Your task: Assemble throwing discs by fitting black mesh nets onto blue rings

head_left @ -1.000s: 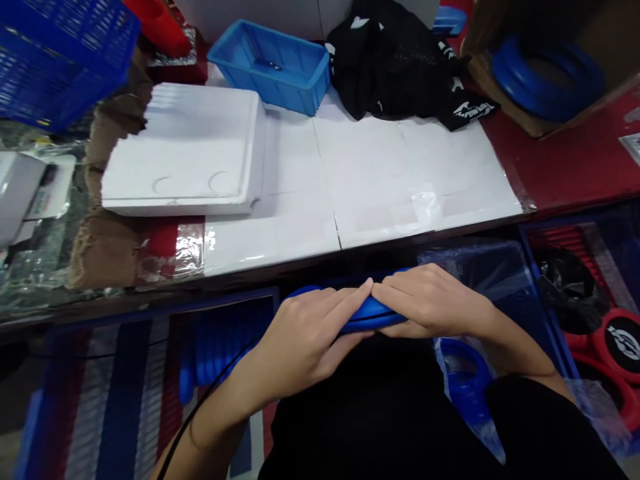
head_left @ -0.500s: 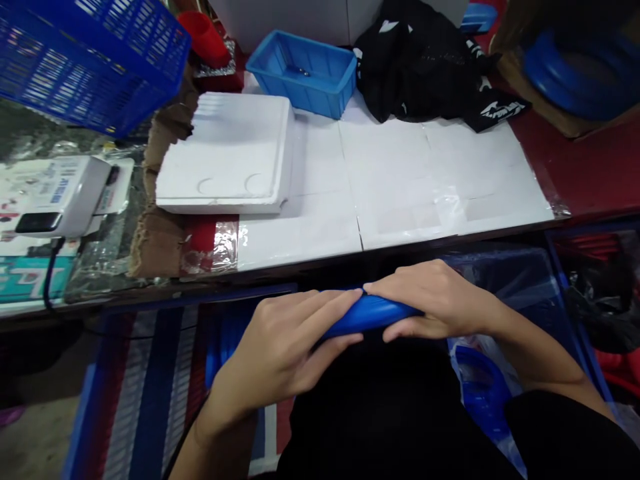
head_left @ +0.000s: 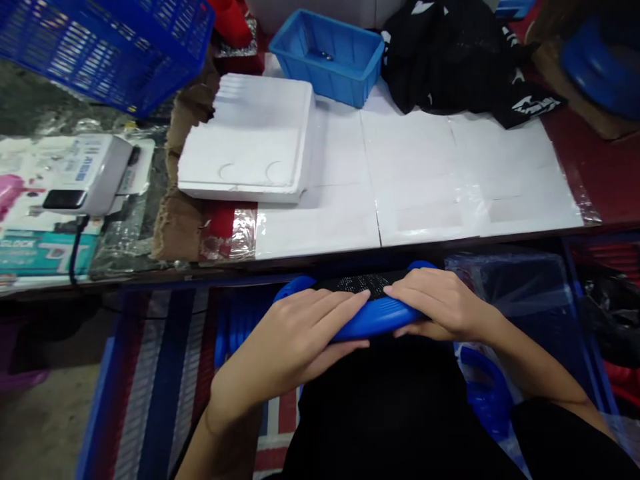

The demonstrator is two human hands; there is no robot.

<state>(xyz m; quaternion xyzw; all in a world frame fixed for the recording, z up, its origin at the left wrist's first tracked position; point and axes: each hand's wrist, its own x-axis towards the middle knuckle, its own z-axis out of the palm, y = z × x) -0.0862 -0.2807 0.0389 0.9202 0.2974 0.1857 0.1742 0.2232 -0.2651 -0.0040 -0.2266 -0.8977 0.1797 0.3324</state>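
A smooth blue plastic ring (head_left: 383, 316) is held in front of my body, just below the table's front edge. My left hand (head_left: 305, 333) grips its left part, fingers over the top and thumb below. On the right part, my right hand (head_left: 440, 303) is closed in much the same way. The fingertips of both hands come close together at the middle. A black, white-speckled surface (head_left: 367, 285) shows inside the ring's curve; whether it belongs to the ring I cannot tell. Both hands hide much of the ring.
On the table (head_left: 425, 187) are a white foam block (head_left: 250, 137), a blue bin (head_left: 330, 67) with small metal bits, and black cloth (head_left: 455, 67). A blue basket (head_left: 110, 53) and a white device (head_left: 90, 173) stand left. More blue rings (head_left: 605, 67) lie at the right.
The ring has tilted, so its far side and the black speckled surface now show. Both hands keep their grip, with the fingertips slightly farther apart. The table view has shifted right and up.
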